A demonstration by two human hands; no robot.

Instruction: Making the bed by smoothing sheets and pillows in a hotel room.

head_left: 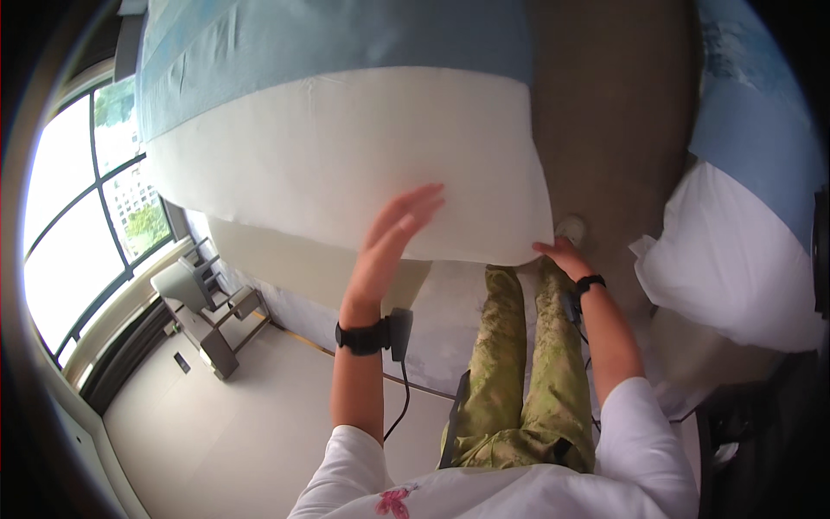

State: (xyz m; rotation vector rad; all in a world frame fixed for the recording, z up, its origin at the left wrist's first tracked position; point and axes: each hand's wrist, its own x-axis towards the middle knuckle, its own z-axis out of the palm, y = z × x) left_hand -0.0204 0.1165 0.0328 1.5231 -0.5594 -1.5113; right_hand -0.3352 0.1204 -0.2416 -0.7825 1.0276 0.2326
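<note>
A white sheet (346,147) lies across the near part of a bed, beside a light blue cover (363,39). Over the sheet's near edge, my left hand (398,221) has its fingers stretched out, slightly smeared, with nothing in them. Whether its fingertips touch the cloth I cannot tell. At the sheet's near right corner, my right hand (564,256) pinches the edge; some of its fingers are hidden. Both wrists carry black bands.
To the right stands another bed with a rumpled white sheet (735,259) and a blue cover (752,147). A grey chair (186,281) and a small table (212,342) are by the window (104,199) at left. A dark cable (406,398) hangs from my left wrist.
</note>
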